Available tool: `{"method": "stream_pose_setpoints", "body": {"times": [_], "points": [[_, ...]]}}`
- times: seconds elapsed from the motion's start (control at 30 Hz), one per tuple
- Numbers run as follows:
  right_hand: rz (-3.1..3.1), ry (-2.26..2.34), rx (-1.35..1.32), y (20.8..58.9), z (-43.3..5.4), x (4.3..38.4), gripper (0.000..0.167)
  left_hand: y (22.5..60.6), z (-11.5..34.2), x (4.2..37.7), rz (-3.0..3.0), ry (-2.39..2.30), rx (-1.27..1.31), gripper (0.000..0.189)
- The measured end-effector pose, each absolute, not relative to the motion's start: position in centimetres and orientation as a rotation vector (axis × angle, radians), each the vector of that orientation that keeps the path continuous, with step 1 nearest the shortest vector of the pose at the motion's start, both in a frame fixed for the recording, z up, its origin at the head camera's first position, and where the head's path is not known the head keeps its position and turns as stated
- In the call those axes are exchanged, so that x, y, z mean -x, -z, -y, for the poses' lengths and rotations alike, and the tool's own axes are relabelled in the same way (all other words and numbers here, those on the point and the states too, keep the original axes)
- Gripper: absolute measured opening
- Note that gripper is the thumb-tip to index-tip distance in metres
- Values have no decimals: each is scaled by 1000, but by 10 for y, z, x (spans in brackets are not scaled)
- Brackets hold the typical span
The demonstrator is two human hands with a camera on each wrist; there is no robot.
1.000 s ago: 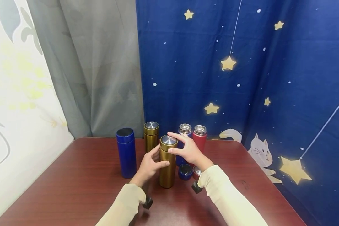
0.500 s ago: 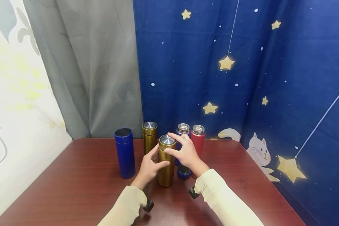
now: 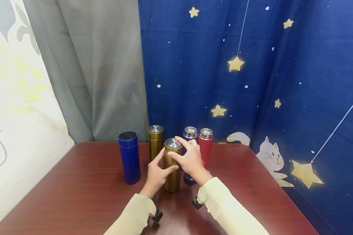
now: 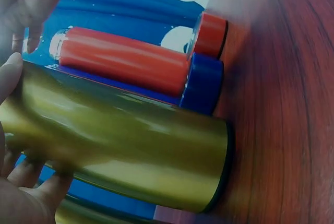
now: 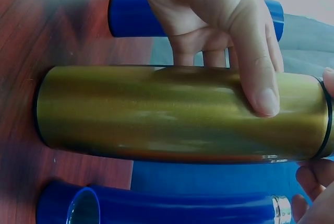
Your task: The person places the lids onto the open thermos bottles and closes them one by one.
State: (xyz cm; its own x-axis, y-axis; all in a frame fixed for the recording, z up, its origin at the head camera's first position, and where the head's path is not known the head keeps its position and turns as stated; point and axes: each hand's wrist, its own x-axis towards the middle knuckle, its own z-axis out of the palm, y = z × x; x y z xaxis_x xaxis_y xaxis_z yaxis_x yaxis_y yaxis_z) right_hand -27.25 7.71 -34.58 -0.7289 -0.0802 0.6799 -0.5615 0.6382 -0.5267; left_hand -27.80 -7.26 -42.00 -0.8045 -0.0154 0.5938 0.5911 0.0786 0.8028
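A gold thermos (image 3: 172,186) stands upright on the table in front of me. My left hand (image 3: 156,174) grips its body, thumb on the near side and fingers behind, as the right wrist view also shows. My right hand (image 3: 192,160) holds the round lid (image 3: 173,143) with its silver top, thumb in front and index finger across the far edge. The lid sits on the bottle; I cannot tell how tightly. Close behind the right hand, partly hidden, stand a lidless blue thermos (image 3: 190,132) and a lidless red thermos (image 3: 206,147), their steel necks showing.
A lidded blue thermos (image 3: 129,160) stands to the left, and a second lidded gold thermos (image 3: 155,141) behind the left hand. A blue lid (image 4: 204,83) and a red lid (image 4: 211,35) lie near the lidless bottles. Curtains (image 3: 194,71) hang behind the table (image 3: 85,182).
My right hand has turned a little at the lid, its thumb shifting left and its wrist coming nearer. The left hand keeps its grip on the gold thermos. The head view has shifted slightly.
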Motion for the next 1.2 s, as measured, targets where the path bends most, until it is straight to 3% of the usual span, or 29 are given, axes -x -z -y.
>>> {"method": "stream_pose_setpoints", "body": {"times": [1.2], "points": [[2352,-1101,-591,354,-90,279,78,420,76,304,1924,1663,551,85]]}}
